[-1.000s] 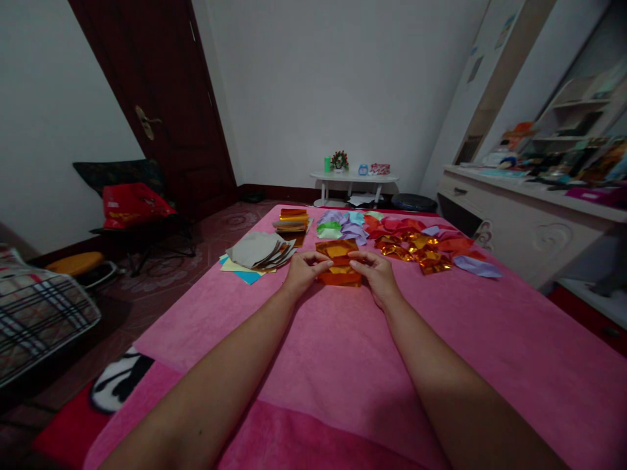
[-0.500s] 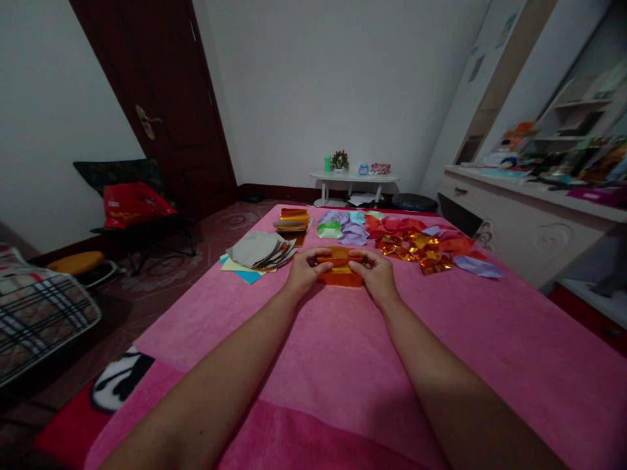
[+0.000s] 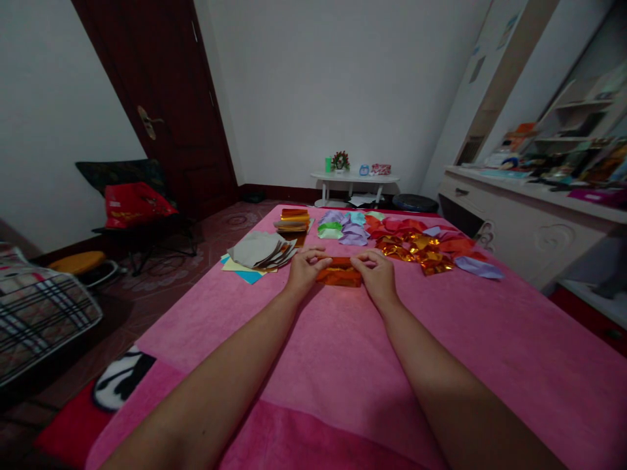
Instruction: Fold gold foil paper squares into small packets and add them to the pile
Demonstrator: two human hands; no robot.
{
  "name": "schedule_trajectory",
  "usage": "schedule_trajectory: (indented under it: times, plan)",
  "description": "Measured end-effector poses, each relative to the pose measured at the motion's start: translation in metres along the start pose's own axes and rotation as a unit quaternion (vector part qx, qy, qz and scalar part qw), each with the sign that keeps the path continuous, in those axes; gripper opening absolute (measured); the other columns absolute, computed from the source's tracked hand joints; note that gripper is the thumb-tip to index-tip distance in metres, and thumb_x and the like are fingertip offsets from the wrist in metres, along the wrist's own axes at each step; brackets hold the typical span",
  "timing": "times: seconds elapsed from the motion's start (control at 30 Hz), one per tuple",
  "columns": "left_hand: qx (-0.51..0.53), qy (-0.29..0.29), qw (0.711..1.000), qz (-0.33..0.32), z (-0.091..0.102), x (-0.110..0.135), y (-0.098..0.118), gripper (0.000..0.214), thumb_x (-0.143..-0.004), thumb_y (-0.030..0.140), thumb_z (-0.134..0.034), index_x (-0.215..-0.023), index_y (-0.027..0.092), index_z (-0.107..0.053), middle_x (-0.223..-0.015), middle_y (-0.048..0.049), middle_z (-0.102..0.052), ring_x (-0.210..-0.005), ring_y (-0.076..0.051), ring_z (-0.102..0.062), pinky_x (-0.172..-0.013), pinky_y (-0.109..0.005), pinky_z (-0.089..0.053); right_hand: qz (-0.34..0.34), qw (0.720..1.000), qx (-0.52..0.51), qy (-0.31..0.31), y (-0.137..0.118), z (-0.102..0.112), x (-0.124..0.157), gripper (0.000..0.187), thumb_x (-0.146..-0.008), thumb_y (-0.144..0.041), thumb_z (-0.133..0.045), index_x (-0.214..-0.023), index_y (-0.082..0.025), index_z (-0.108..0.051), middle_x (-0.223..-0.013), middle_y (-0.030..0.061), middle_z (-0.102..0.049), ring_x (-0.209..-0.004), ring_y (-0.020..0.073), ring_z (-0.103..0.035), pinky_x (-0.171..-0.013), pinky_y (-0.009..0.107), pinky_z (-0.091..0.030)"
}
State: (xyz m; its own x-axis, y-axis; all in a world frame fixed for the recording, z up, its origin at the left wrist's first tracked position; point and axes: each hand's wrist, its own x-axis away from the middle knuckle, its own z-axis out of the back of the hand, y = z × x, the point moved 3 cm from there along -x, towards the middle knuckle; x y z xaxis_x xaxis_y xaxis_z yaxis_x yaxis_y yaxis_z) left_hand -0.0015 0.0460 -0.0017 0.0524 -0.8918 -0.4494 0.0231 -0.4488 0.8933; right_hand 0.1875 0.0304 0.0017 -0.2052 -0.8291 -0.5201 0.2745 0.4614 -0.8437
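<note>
Between my two hands, over the pink cloth (image 3: pixel 337 339), is a shiny orange-gold foil paper (image 3: pixel 339 275) with its far part folded over. My left hand (image 3: pixel 304 269) pinches the left end of its upper edge between thumb and fingers. At the right end, my right hand (image 3: pixel 376 271) grips the same edge in a matching pinch. Some fingertips are hidden behind the paper. Just beyond my left hand lies a fanned stack of grey-white paper (image 3: pixel 259 249), with yellow and blue sheets beneath it.
A stack of gold foil sheets (image 3: pixel 292 220) sits at the back left of the table. Folded purple and green papers (image 3: pixel 343 228) and crumpled gold foil pieces (image 3: pixel 416 249) lie at the back right. A dresser (image 3: pixel 529 215) stands to the right.
The far part of the foil paper has come down toward me, so the paper looks shorter. Both hands still pinch its ends in nearly the same place.
</note>
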Motion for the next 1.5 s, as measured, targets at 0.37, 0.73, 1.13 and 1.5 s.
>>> schedule_trajectory:
  times: [0.37,0.73,1.13,1.5]
  plan:
    - [0.042,-0.005,0.998,0.050,-0.006,0.002,-0.004,0.035,-0.072,0.047,-0.067,-0.069,0.013,-0.066,-0.060,-0.0019,-0.064,-0.053,-0.011,-0.056,-0.051,-0.022,-0.044,-0.060,0.995,-0.047,-0.067,-0.001,-0.007,0.004,0.025,-0.072,-0.042,-0.064,-0.063,-0.018,-0.060,-0.054,-0.0017,-0.056,-0.049,0.0133,-0.049,-0.047,0.024,-0.036]
    - [-0.062,-0.055,0.997,-0.009,-0.014,0.010,0.010,0.015,-0.070,0.027,-0.068,-0.066,0.012,-0.069,-0.062,-0.0019,-0.064,-0.058,-0.012,-0.055,-0.055,-0.022,-0.040,0.001,0.986,0.018,-0.169,-0.005,-0.023,0.013,0.013,-0.072,-0.028,-0.062,-0.072,-0.018,-0.070,-0.067,0.0001,-0.066,-0.059,0.0146,-0.054,-0.058,0.025,-0.041]
    - [-0.128,0.074,0.989,-0.029,-0.002,0.005,0.004,0.024,-0.073,0.035,-0.066,-0.058,0.015,-0.064,-0.054,0.0009,-0.056,-0.052,-0.012,-0.046,-0.052,-0.023,-0.031,0.014,0.988,0.041,-0.145,-0.010,-0.021,0.010,0.021,-0.077,-0.034,-0.060,-0.064,-0.019,-0.065,-0.059,-0.0013,-0.058,-0.056,0.0133,-0.049,-0.054,0.024,-0.037]
    - [-0.079,0.137,0.987,-0.001,0.011,0.000,0.001,0.031,-0.076,0.034,-0.061,-0.051,0.017,-0.055,-0.050,0.0021,-0.050,-0.053,-0.012,-0.044,-0.053,-0.023,-0.032,-0.011,0.987,-0.017,-0.162,-0.011,-0.026,0.011,0.012,-0.072,-0.028,-0.062,-0.067,-0.018,-0.066,-0.062,-0.0013,-0.060,-0.057,0.0134,-0.051,-0.055,0.025,-0.040]
